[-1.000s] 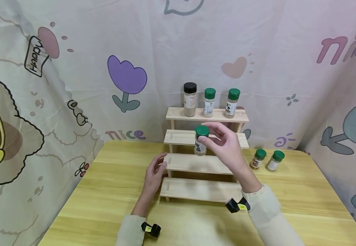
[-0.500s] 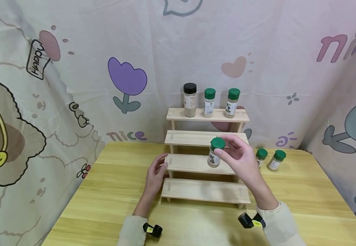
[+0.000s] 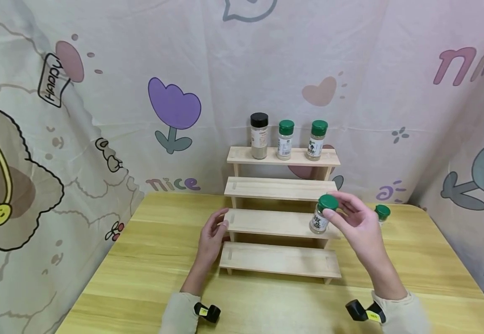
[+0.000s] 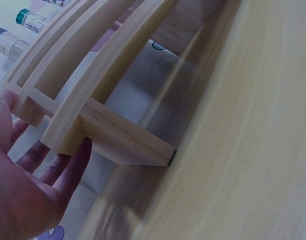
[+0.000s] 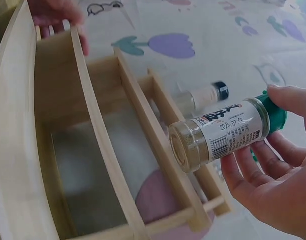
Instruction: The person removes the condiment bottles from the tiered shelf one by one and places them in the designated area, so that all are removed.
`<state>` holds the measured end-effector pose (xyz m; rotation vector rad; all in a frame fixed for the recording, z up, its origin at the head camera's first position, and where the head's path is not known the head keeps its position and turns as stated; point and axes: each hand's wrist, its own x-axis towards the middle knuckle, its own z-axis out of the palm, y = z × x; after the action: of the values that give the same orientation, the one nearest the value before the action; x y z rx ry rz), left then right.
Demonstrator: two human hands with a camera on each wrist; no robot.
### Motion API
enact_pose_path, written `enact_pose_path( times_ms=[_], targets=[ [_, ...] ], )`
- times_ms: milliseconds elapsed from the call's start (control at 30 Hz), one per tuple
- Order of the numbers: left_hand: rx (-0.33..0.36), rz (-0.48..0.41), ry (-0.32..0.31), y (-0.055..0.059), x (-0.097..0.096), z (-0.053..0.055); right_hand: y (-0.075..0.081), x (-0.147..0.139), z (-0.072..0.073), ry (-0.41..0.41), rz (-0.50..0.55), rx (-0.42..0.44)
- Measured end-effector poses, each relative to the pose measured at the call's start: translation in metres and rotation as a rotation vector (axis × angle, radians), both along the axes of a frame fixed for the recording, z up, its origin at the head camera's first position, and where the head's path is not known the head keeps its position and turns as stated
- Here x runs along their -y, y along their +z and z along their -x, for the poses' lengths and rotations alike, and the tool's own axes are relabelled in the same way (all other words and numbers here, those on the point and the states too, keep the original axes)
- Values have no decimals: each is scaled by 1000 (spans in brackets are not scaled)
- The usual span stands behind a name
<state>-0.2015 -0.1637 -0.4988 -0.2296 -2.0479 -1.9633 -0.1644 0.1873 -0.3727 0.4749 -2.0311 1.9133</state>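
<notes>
My right hand [image 3: 356, 222] holds a spice jar [image 3: 319, 221] with a green lid and a white label. Its thumb and fingers pinch the jar at the lid, over the right part of the rack's third step from the top. In the right wrist view the jar [image 5: 220, 131] shows pale powder and a printed date. The stepped wooden display rack [image 3: 281, 257] stands on the table. My left hand [image 3: 211, 236] grips the rack's left end; in the left wrist view its fingers [image 4: 75, 167] curl around the end of a step.
A black-lidded jar [image 3: 259, 137] and two green-lidded jars, one in the middle [image 3: 285, 141] and one at the right [image 3: 315, 143], stand on the top step. Another green-lidded jar [image 3: 382, 212] is partly hidden behind my right hand. A patterned cloth [image 3: 242, 69] hangs behind the table [image 3: 141, 278].
My right hand has carried the spice jar rightward and down, from before the second step to over the third step's right part. The left hand stays at the rack's end.
</notes>
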Motion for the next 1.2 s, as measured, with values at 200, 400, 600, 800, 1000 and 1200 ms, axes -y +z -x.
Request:
enact_pose_path(
  times_ms=[200, 400, 600, 800, 1000, 1200],
  targets=[
    [18, -1, -5, 3, 0, -1, -4, -18, 2, -50, 25, -8],
    [18, 2, -15, 0, 0, 0, -5, -41, 2, -120, 88, -20],
    [4, 6, -14, -1, 0, 0, -8, -64, 4, -183, 172, -31],
    [5, -8, -8, 0, 1, 0, -13, -84, 11, -283, 250, -9],
    [-1, 2, -11, -1, 1, 1, -18, -105, 13, -402, 321, 38],
    [9, -12, -11, -1, 2, 1, -23, -124, 16, -491, 328, 83]
  ],
)
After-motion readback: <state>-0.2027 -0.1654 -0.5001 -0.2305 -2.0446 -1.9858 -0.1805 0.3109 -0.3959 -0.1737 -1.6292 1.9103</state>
